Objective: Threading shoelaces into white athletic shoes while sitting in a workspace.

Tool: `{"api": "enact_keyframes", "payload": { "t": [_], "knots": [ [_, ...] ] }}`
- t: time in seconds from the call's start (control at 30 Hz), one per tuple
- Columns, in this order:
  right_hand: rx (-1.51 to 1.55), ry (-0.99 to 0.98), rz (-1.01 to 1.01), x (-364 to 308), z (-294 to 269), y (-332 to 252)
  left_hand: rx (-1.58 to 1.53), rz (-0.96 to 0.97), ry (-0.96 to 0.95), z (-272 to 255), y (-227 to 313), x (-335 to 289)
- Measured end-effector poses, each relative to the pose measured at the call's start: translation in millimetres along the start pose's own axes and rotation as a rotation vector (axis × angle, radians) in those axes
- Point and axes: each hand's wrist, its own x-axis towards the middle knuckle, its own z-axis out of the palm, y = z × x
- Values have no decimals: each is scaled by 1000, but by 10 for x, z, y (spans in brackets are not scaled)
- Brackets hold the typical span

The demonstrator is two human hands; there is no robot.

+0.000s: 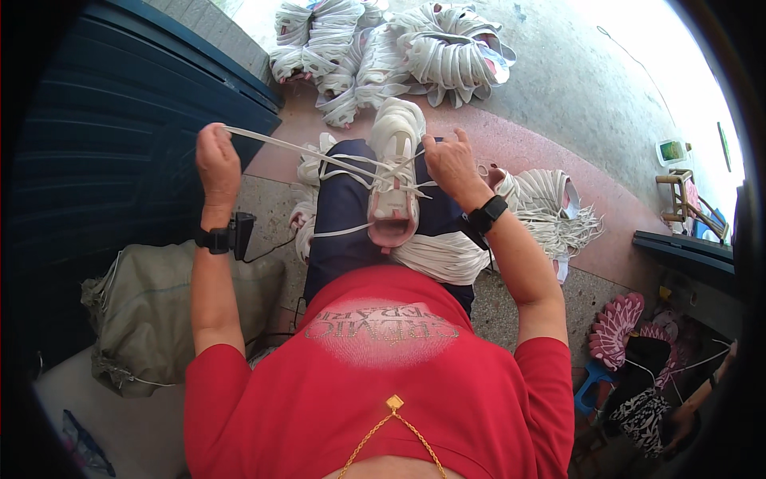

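Observation:
A white and beige shoe upper with pink trim lies across my lap, its toe pointing away from me. My left hand is raised out to the left, its fingers closed on a flat white shoelace pulled taut from the upper's eyelets. Just right of the upper, my right hand pinches another stretch of lace that runs to the eyelets. Loose lace loops cross the upper's middle. Below it, a bundle of white laces rests over my right thigh.
Stacked white shoe uppers lie on the floor ahead, with more uppers and loose laces at right. A grey-green sack and dark blue door stand left. A wooden stool and another person's hand are far right.

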Motion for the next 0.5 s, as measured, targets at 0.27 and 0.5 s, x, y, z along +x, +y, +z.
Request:
{"api": "enact_keyframes", "payload": {
  "t": [0.27, 0.5],
  "knots": [
    [495, 325, 25, -564, 229, -509, -1183, -906, 602, -849, -1549, 329],
    [512, 12, 121, -680, 17, -405, -724, -723, -375, -101, -406, 481]
  ]
}}
